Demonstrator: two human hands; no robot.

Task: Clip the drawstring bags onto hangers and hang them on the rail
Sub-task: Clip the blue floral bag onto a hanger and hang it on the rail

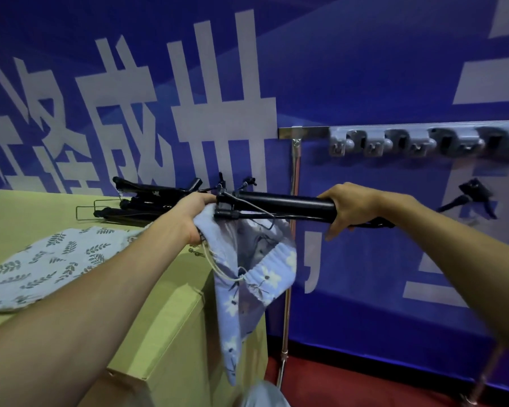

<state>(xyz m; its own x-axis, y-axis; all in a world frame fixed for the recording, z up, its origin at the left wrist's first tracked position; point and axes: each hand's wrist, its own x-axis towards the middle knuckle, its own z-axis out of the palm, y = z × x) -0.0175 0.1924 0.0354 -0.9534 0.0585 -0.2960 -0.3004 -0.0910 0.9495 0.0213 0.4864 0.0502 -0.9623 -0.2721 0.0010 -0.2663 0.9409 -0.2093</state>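
Both hands (pixel 188 214) (pixel 347 208) grip hanger (pixel 285 205), arms outstretched.

Your left hand (pixel 188 214) grips the floral bag (pixel 249 277) at its top against the black hanger (pixel 285 205); your right hand (pixel 348 208) closes round the hanger's right end. Bag droops over the box (pixel 171 304) edge. Leaf-print bag (pixel 50 259) lies on the box, spare hangers (pixel 147 201) far behind. Rail (pixel 306 132) far right.

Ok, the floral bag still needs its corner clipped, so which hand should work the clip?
Left. The left hand already pinches the floral bag at the clip; the right hand grips the hanger bar's far end, steadying it.
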